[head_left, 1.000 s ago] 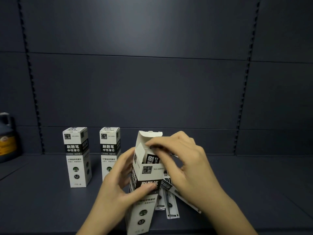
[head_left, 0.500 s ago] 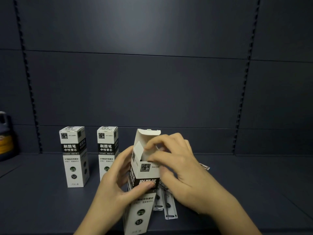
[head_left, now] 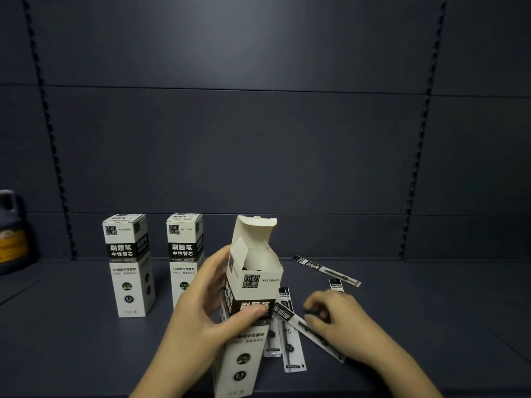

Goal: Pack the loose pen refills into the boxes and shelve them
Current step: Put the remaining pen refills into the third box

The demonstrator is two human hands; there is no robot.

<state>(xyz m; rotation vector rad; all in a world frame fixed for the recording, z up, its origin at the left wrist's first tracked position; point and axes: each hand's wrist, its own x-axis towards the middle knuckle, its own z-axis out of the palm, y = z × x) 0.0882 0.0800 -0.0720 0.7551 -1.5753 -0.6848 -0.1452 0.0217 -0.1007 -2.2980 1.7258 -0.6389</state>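
My left hand (head_left: 201, 311) grips an open white-and-black refill box (head_left: 253, 282), held upright and slightly tilted on the dark shelf (head_left: 431, 311), its top flap standing up. My right hand (head_left: 344, 320), blurred, is low to the right of the box, with its fingers curled onto a loose pen refill (head_left: 287, 313) that lies slanted on the shelf. More packaged refills (head_left: 291, 351) lie beside the box's base. One long refill (head_left: 326, 270) and a shorter one (head_left: 336, 284) lie farther back on the right.
Two closed refill boxes (head_left: 128, 265) (head_left: 184, 254) stand upright at the left rear of the shelf. A dark jug with an orange label (head_left: 11, 234) sits at the far left edge. The dark back panel rises behind everything.
My right hand has left the box's open top and dropped right and down onto the loose refills. The left hand keeps its grip on the box.
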